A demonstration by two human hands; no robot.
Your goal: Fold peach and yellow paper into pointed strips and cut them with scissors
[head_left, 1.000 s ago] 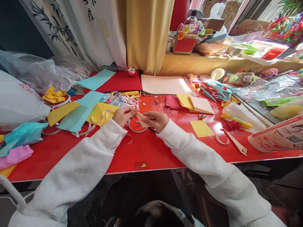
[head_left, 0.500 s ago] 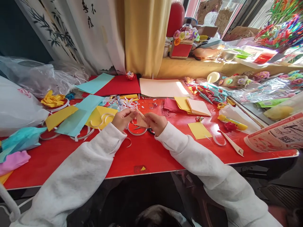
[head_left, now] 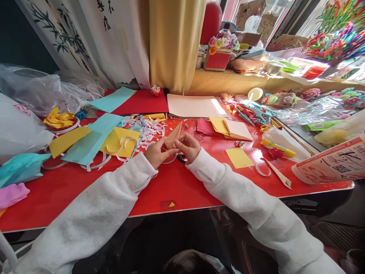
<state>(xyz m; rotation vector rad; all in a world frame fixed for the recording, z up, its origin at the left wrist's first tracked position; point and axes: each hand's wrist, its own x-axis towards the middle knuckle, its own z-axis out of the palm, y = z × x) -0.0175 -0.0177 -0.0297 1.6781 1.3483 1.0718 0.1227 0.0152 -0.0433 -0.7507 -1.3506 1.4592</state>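
Between my two hands is a small folded piece of peach paper [head_left: 172, 137], its pointed end tilted up and to the right. My left hand [head_left: 156, 153] is closed on its left and lower side. The fingertips of my right hand [head_left: 188, 146] pinch its lower right edge. Just below my fingers, scissors [head_left: 181, 158] with a black handle lie partly hidden on the red table [head_left: 176, 186]. Shredded white paper strips [head_left: 151, 130] are heaped behind my left hand.
Blue paper [head_left: 94, 139] and yellow sheets lie to the left. Folded papers [head_left: 238, 129], a yellow square [head_left: 238, 157], a folded peach cone [head_left: 278, 175] and a large paper cup [head_left: 330, 161] are at the right. Peach sheets [head_left: 196, 105] lie at the back.
The folded paper has turned so its point now rises above my hands. My left hand has shifted slightly right and down, closer to my right hand.
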